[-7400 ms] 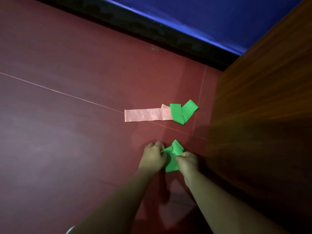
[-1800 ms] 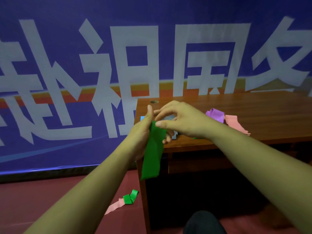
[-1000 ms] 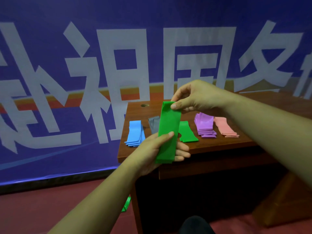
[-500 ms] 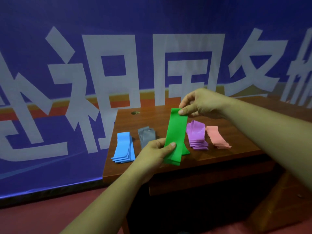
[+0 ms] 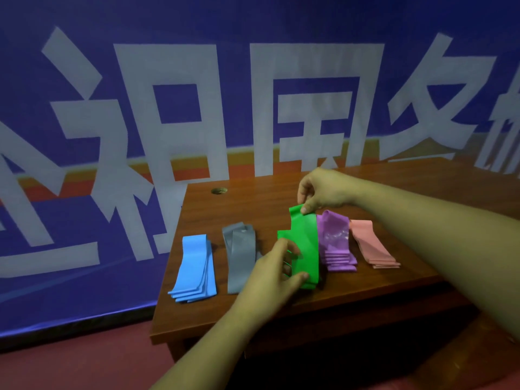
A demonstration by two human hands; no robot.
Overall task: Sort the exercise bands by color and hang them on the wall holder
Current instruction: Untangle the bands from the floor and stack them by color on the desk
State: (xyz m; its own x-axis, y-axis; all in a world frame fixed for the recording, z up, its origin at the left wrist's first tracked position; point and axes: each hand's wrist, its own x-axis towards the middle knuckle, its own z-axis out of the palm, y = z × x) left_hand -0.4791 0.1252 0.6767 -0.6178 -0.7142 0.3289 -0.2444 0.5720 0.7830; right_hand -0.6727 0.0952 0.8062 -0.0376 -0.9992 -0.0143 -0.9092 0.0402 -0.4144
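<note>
A green band [image 5: 306,243] lies stretched lengthwise just above the green pile on the wooden table [image 5: 253,204]. My right hand [image 5: 323,192] pinches its far end between thumb and forefinger. My left hand [image 5: 275,268] pinches its near end at the table's front. Sorted piles lie in a row: blue bands [image 5: 195,268], grey bands [image 5: 240,254], purple bands [image 5: 336,243] and pink bands [image 5: 371,244]. The green pile is mostly hidden under the held band and my left hand.
A blue banner [image 5: 168,108] with large white characters covers the wall behind the table. A round cable hole [image 5: 219,190] sits near the table's far left corner. Red floor [image 5: 70,367] lies to the left and below.
Both hands have lowered the green band from mid-air down onto the green pile. The view has come closer to the table.
</note>
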